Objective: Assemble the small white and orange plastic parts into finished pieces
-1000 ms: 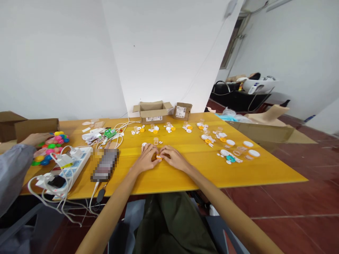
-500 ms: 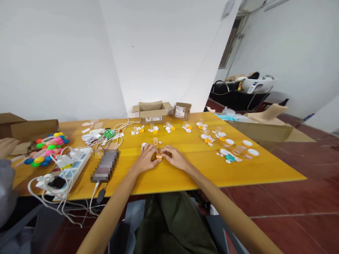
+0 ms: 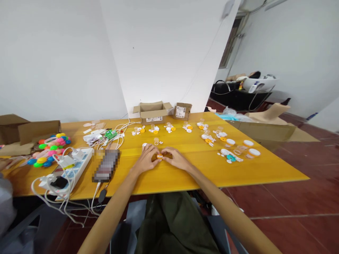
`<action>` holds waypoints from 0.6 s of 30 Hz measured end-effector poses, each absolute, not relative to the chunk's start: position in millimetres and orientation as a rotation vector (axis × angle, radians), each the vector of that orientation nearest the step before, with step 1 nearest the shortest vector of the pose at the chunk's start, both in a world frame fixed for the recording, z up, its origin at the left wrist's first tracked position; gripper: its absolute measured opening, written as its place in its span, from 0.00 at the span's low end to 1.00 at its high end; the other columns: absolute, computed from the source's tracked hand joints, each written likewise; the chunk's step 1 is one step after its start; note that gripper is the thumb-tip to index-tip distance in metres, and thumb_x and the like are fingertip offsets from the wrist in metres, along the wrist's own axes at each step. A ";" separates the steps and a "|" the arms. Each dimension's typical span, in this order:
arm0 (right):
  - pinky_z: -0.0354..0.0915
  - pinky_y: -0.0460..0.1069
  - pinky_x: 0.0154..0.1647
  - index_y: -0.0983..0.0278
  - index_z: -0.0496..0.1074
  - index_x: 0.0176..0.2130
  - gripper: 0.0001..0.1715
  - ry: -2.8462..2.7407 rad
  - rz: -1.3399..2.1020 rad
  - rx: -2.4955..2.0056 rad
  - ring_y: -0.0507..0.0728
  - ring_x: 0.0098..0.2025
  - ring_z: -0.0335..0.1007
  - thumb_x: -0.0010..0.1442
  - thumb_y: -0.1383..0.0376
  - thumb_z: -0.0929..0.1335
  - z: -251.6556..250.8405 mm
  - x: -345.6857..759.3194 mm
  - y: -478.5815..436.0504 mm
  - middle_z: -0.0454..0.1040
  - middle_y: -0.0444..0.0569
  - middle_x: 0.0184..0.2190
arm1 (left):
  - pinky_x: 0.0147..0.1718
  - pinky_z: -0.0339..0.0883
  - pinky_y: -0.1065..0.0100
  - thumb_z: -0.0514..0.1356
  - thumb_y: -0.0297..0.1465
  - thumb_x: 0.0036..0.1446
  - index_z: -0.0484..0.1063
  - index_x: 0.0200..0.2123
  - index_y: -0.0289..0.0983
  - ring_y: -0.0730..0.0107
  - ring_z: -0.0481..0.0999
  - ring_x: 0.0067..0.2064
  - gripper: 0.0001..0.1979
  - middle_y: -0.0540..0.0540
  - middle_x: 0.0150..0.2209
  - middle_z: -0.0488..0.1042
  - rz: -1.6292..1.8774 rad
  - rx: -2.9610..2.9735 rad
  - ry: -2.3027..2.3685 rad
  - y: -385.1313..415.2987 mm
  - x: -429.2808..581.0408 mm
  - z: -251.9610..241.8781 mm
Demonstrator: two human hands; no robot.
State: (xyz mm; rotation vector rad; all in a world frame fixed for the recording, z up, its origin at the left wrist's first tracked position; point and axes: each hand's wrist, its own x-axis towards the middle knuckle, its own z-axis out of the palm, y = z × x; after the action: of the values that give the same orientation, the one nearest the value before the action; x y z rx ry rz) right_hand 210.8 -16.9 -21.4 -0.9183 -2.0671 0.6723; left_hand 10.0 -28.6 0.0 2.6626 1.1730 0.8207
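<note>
Between my two hands is a small round orange cap-like piece [image 3: 159, 156] with white on its top, low over the yellow table. The curled fingers of my left hand [image 3: 146, 158] grip it from the left. From the other side, the thumb and fingertips of my right hand [image 3: 175, 158] close on its edge. Just beyond my fingers stands a clear small cup [image 3: 156, 141], with a little white piece [image 3: 161, 142] beside it. A white disc [image 3: 144, 145] lies partly hidden behind my left hand.
Groups of cups, white pieces and orange rings [image 3: 189, 127] line the far side. White-lidded jars [image 3: 253, 153] and a teal ring [image 3: 231, 157] are at right. A phone [image 3: 106, 165], power strip [image 3: 75, 173] and coloured balls [image 3: 50, 148] lie left, with cardboard boxes [image 3: 155, 114] behind.
My hands stay on the orange piece with only a slight finger shift. At the left edge, another person's hand has moved down from the open box. The view has shifted slightly.
</note>
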 end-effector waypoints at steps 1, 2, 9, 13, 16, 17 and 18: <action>0.68 0.53 0.48 0.60 0.75 0.38 0.06 -2.072 0.674 -0.916 0.57 0.42 0.73 0.58 0.67 0.69 -21.1 211.1 -16.9 0.79 0.48 0.39 | 0.52 0.58 0.56 0.61 0.31 0.57 0.70 0.36 0.41 0.58 0.66 0.49 0.03 0.47 0.42 0.74 0.813 2.674 1.166 -28.4 10.0 -0.1; 0.68 0.53 0.47 0.60 0.75 0.38 0.06 -2.076 0.678 -0.913 0.57 0.42 0.73 0.57 0.67 0.69 -20.9 211.2 -16.8 0.78 0.48 0.39 | 0.52 0.58 0.56 0.61 0.31 0.57 0.70 0.35 0.41 0.58 0.67 0.49 0.02 0.47 0.42 0.74 0.806 2.683 1.159 -28.1 10.0 -0.1; 0.68 0.53 0.47 0.60 0.75 0.38 0.08 -2.068 0.725 -0.909 0.57 0.42 0.73 0.55 0.69 0.69 -20.3 211.1 -16.9 0.78 0.48 0.39 | 0.50 0.59 0.57 0.61 0.29 0.57 0.70 0.33 0.41 0.59 0.68 0.48 0.01 0.47 0.40 0.75 0.796 2.689 1.138 -27.2 9.9 0.5; 0.68 0.53 0.48 0.61 0.75 0.38 0.08 -2.062 0.742 -0.919 0.57 0.43 0.73 0.55 0.69 0.69 -21.5 211.5 -16.1 0.78 0.48 0.39 | 0.50 0.59 0.57 0.61 0.30 0.57 0.70 0.34 0.41 0.58 0.68 0.48 0.01 0.47 0.39 0.75 0.795 2.669 1.151 -27.3 10.0 1.3; 0.68 0.53 0.49 0.61 0.75 0.38 0.08 -2.059 0.750 -0.912 0.57 0.43 0.73 0.55 0.69 0.70 -21.8 212.0 -15.8 0.78 0.48 0.39 | 0.51 0.59 0.57 0.60 0.30 0.57 0.70 0.34 0.41 0.58 0.69 0.48 0.01 0.46 0.39 0.75 0.778 2.657 1.156 -27.5 10.3 2.0; 0.67 0.53 0.49 0.61 0.75 0.38 0.08 -2.060 0.752 -0.910 0.57 0.43 0.73 0.55 0.69 0.70 -21.7 212.1 -15.8 0.78 0.47 0.39 | 0.51 0.59 0.57 0.60 0.30 0.57 0.70 0.34 0.41 0.58 0.69 0.48 0.00 0.46 0.39 0.75 0.774 2.654 1.156 -27.6 10.4 2.3; 0.68 0.53 0.49 0.60 0.75 0.38 0.08 -2.060 0.753 -0.909 0.57 0.43 0.73 0.55 0.69 0.70 -21.4 212.1 -16.0 0.78 0.47 0.38 | 0.51 0.59 0.57 0.60 0.30 0.57 0.70 0.33 0.41 0.58 0.69 0.48 0.00 0.46 0.39 0.75 0.773 2.649 1.156 -27.7 10.6 2.5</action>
State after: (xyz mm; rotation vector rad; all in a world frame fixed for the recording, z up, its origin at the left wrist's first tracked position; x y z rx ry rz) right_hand 212.1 -16.0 -21.4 -0.9091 -2.0605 0.7534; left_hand 10.6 -27.7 2.5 2.6493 1.1562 0.7729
